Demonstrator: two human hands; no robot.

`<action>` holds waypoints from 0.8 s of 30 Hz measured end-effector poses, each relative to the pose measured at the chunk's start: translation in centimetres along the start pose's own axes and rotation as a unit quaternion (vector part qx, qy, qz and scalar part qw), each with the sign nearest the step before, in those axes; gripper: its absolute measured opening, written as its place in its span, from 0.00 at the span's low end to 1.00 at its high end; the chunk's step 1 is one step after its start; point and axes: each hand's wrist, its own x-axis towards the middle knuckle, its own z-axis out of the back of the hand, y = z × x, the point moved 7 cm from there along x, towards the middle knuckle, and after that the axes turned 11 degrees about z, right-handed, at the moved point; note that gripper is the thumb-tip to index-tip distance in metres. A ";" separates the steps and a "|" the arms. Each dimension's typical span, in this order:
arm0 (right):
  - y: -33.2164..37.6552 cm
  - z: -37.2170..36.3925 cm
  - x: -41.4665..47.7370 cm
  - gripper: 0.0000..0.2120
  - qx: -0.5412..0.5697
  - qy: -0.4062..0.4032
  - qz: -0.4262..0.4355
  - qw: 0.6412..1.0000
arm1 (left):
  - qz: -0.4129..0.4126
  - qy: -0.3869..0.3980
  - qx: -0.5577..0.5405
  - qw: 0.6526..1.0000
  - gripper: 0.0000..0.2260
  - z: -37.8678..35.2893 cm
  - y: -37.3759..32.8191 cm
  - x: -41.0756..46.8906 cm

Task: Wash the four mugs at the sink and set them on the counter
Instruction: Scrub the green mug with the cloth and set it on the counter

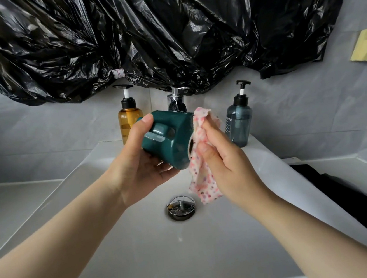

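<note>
Above the sink (pixel 122 248), toward its back edge, the left hand (pixel 140 166) grasps a green mug (pixel 171 138) tipped on its side. The right hand (pixel 224 164) clenches a spotted cloth (pixel 200 137) against the mug's rim.

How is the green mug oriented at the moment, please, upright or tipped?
Tipped sideways: the green mug, gripped by the left hand, points its mouth right at the cloth.

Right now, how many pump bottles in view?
3, in a row at the back: amber bottle at left behind the left hand, dark bottle in the middle, partly hidden by the green mug, blue-grey bottle at right. More may be hidden.
</note>
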 end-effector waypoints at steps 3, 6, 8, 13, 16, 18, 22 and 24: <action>0.3 0.7 0.2 0.22 0.006 -0.011 0.008 1.000 | 0.005 0.012 -0.002 1.000 0.42 -0.3 0.1 -0.2; 0.7 0.9 0.4 0.21 0.004 -0.011 0.026 1.000 | 0.010 0.021 -0.003 1.000 0.39 -0.7 0.4 -0.3; 1.4 0.6 0.5 0.22 -0.039 0.002 0.071 0.997 | 0.015 0.021 -0.019 0.999 0.35 -0.8 0.5 -0.4; 2.8 -0.7 0.6 0.19 -0.117 0.080 0.169 0.975 | 0.019 -0.006 -0.056 0.998 0.36 -0.3 0.5 -0.3; 2.9 -1.2 0.2 0.19 -0.164 0.115 0.207 0.958 | 0.007 -0.017 -0.059 0.998 0.37 0.1 0.0 -0.4; 2.5 -1.3 -0.1 0.21 -0.172 0.119 0.210 0.955 | 0.003 -0.020 -0.070 0.997 0.36 0.3 -0.2 -0.5; 1.8 -1.6 -0.5 0.25 -0.164 0.135 0.193 0.958 | -0.009 -0.029 -0.103 0.994 0.31 0.5 -0.6 -0.5; 2.1 -1.8 -0.5 0.25 -0.163 0.133 0.198 0.957 | -0.011 -0.029 -0.104 0.994 0.31 0.5 -0.5 -0.6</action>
